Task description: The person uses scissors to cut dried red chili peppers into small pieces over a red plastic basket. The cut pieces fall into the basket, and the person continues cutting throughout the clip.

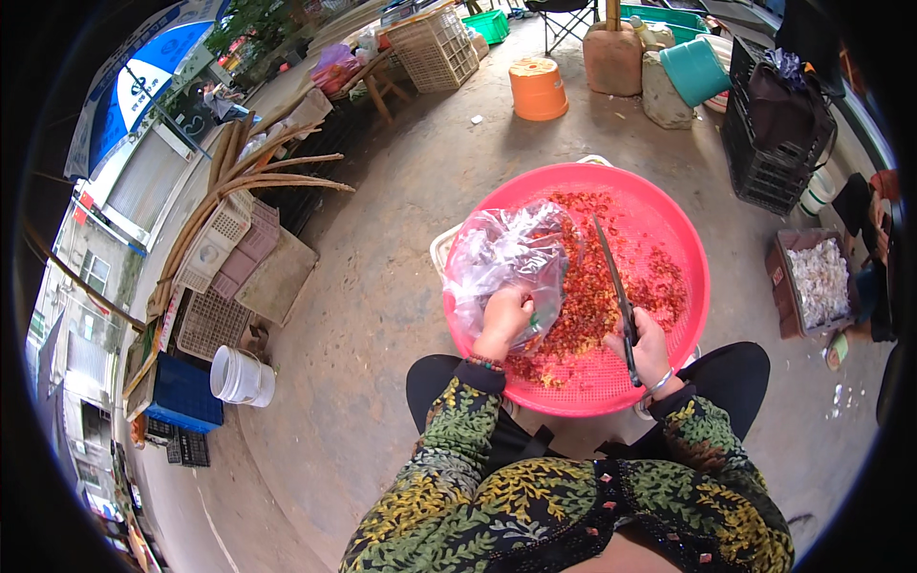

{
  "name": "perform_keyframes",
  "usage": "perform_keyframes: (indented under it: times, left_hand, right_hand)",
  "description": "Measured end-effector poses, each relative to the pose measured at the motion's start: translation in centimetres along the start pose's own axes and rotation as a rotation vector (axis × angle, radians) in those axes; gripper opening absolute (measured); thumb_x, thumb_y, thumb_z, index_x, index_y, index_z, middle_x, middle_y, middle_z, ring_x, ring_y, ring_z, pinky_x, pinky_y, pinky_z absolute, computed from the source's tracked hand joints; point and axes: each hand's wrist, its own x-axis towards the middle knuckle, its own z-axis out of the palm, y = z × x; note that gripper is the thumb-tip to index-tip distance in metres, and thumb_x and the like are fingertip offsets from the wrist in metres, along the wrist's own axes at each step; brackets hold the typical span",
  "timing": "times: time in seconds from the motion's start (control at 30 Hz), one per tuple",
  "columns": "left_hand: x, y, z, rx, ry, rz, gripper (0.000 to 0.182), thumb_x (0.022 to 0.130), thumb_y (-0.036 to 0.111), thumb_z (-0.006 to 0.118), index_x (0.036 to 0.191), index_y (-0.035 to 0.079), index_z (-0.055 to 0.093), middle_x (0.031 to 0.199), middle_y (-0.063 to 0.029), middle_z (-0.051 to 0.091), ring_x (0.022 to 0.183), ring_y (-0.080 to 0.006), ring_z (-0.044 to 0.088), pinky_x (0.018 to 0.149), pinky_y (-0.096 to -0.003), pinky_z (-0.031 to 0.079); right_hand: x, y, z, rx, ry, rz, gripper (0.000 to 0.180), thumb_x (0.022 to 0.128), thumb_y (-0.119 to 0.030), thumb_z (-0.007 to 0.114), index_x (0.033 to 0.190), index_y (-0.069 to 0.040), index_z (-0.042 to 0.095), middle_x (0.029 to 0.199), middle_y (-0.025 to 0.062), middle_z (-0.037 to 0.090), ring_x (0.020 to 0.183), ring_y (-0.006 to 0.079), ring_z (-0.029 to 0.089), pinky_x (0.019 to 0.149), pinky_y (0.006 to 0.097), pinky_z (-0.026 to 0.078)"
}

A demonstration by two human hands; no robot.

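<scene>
A clear plastic bag (512,251) lies over the left part of a round pink plastic sieve tray (691,251), with some dark red contents showing through. My left hand (507,315) is curled into a fist on the bag's near side; the fingertips and whatever they pinch are hidden. My right hand (650,347) holds a long-bladed knife (612,268) by its black handle, blade pointing away over the tray. Chopped red chili pieces (591,308) with yellowish seeds cover the tray's middle, thinning toward the right. The tray sits low between my knees.
An orange bucket (539,89) stands upside down ahead. To the right are a black crate (770,154) and a brown crate of whitish pieces (819,283), beside a partly seen person (880,236). Leftward are white buckets (242,377), a blue crate (185,394) and wooden poles (286,179).
</scene>
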Motion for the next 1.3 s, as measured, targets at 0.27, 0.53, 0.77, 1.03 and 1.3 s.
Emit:
perform_keyframes:
  times: [0.27,0.53,0.77,1.03,1.3]
  left_hand:
    - [-1.6,1.9,-4.3,-0.303,-0.328,-0.123,0.017,0.083,0.013,0.065,0.095,0.002,0.069,0.072,-0.0004,0.066,0.053,-0.0042,0.054,0.05,-0.0192,0.044]
    - [-2.2,3.1,-7.3,-1.226,-0.369,-0.158,0.021,0.086,0.009,0.062,0.104,-0.001,0.064,0.079,-0.0041,0.065,0.059,-0.0074,0.056,0.056,-0.0189,0.047]
    - [-2.1,3.4,-5.2,-1.578,-0.29,-0.107,0.023,0.087,0.009,0.061,0.107,-0.002,0.061,0.079,-0.0058,0.064,0.06,-0.0096,0.058,0.056,-0.0203,0.05]
    - [-2.1,4.4,-4.5,-1.405,-0.359,-0.142,0.019,0.087,0.007,0.06,0.104,-0.001,0.061,0.08,-0.0047,0.063,0.061,-0.0095,0.058,0.057,-0.0207,0.05]
    - [-2.1,5.3,-3.6,-1.35,-0.281,-0.121,0.018,0.087,0.005,0.06,0.103,0.0,0.062,0.083,-0.0057,0.065,0.066,-0.0109,0.061,0.06,-0.0213,0.051]
  right_hand:
    - [0.3,-0.5,-0.6,-0.019,-0.08,-0.033,0.038,0.067,-0.028,0.079,0.071,-0.004,0.05,0.059,0.0052,0.046,0.052,0.0147,0.043,0.05,0.0305,0.037]
    - [-0.2,-0.2,-0.4,-0.207,-0.283,-0.065,0.05,0.067,-0.037,0.077,0.086,0.0,0.049,0.073,0.01,0.043,0.069,0.026,0.048,0.065,0.0341,0.041]
    - [-0.6,0.1,0.5,-0.175,-0.331,-0.089,0.062,0.064,-0.041,0.08,0.096,0.0,0.047,0.085,0.0136,0.044,0.081,0.0306,0.049,0.073,0.0375,0.041]
    - [-0.3,0.2,0.4,-0.183,-0.309,-0.095,0.061,0.06,-0.041,0.082,0.091,-0.001,0.047,0.083,0.0118,0.045,0.078,0.0289,0.048,0.07,0.0362,0.041]
    - [0.2,0.3,-0.1,-0.293,-0.249,-0.187,0.067,0.061,-0.047,0.08,0.096,0.0,0.046,0.088,0.0146,0.045,0.082,0.0326,0.05,0.072,0.038,0.042]
